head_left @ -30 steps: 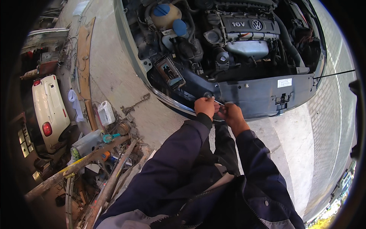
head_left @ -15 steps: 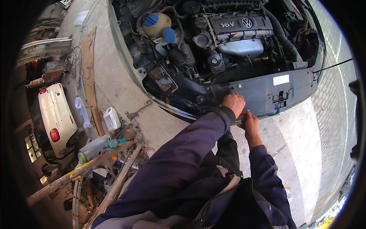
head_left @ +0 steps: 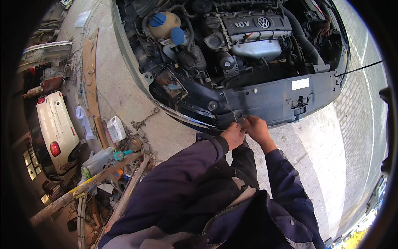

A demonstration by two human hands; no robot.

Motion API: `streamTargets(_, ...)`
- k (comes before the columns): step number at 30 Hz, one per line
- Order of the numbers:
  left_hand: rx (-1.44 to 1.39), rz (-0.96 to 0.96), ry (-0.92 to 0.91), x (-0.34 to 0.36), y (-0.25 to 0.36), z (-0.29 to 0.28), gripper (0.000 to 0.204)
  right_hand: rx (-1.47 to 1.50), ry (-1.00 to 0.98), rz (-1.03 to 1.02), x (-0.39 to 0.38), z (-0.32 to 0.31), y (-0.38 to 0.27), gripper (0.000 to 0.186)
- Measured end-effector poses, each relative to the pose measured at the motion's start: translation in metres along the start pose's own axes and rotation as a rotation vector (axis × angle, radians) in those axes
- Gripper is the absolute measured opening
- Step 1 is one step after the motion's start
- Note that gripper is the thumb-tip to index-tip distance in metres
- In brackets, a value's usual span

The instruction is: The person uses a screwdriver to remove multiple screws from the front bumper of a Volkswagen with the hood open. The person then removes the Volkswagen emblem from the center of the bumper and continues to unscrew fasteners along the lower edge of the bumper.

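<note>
My left hand (head_left: 233, 135) is closed in a pinch just in front of the car's black front panel (head_left: 269, 103). A thin, pale, wire-like piece (head_left: 235, 118) sticks up from its fingertips; its kind is too small to tell. Close on the right, my right hand (head_left: 258, 129) has its fingers bent and pressed together, almost touching the left. Whatever it grips, if anything, is hidden. Beyond the panel lies the open engine bay, with a dark engine cover (head_left: 257, 25) and a silver heat shield (head_left: 257, 49).
A slim black rod (head_left: 358, 68) slants up from the bay's right side. Left of the car lie a white plastic jug (head_left: 116, 128), a long board (head_left: 90, 70), metal poles (head_left: 89, 186) and mixed scrap. A cream car (head_left: 58, 128) stands farther left.
Left hand has drawn back from over the panel toward me and slightly left. Right hand has moved a little left beside it. The thin pale piece now shows at the left fingertips.
</note>
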State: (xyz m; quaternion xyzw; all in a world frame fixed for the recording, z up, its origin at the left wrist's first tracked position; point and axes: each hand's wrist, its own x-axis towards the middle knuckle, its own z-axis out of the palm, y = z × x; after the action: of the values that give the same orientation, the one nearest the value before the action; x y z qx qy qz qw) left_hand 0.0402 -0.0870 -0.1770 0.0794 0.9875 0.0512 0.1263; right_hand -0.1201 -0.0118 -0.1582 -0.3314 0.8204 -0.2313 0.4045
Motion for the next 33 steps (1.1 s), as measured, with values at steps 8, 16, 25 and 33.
streamTargets(8, -0.073, -0.004, -0.027, -0.058, -0.053, -0.010, 0.021, 0.160, -0.096, 0.257, 0.012, 0.051, -0.038, 0.042)
streamTargets(16, -0.059, -0.102, 0.261, -0.067, -0.133, -0.032, 0.015, 1.145, -0.185, 0.701, 0.020, 0.056, -0.045, 0.029)
streamTargets(25, -0.522, -0.434, 0.038, -0.002, -0.168, -0.045, 0.019, 1.153, -0.100, 0.664, 0.009, 0.047, -0.022, 0.035)
streamTargets(33, -0.631, -0.618, 0.020, 0.075, -0.129, -0.054, 0.019, 1.194, 0.012, 0.719, -0.022, 0.027, 0.036, 0.032)
